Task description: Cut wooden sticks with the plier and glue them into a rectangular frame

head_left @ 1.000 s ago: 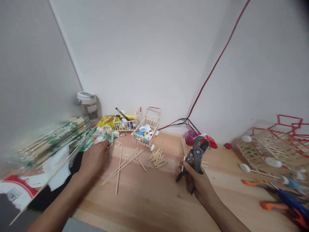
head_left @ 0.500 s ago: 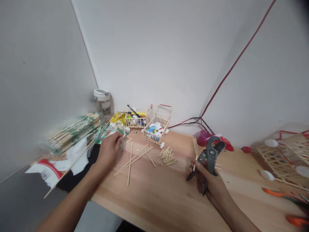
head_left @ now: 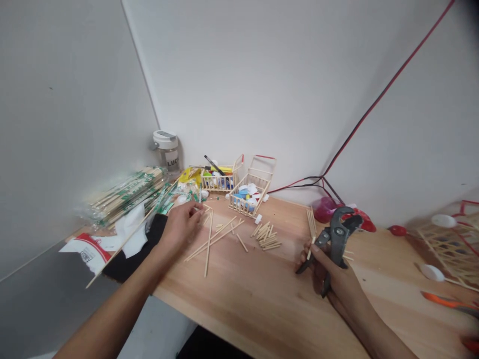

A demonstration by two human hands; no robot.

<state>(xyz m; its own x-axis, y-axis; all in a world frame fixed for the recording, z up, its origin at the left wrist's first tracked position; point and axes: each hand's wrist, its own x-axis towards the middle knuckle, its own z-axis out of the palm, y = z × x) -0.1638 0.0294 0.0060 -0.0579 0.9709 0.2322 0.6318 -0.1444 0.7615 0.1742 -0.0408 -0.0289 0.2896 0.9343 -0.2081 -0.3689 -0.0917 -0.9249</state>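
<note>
Since the earlier frame, the view has turned slightly left, shifting the whole scene rightward. Leftmost, wrapped skewer bundles (head_left: 127, 194) lie near the partly closed left hand (head_left: 181, 228); whether it pinches a stick cannot be told. Two stick cribs (head_left: 219, 182) (head_left: 250, 197) appear assembled, both holding bottle caps (head_left: 243, 197). Loose long sticks (head_left: 208, 244) and a cut-stick pile (head_left: 267, 237) remain unassembled on the bench (head_left: 258, 304). The right hand (head_left: 333, 274) grips black cutters (head_left: 338, 239) and a short stick (head_left: 310, 248). Farther right lies a stick lattice panel (head_left: 454, 249).
</note>
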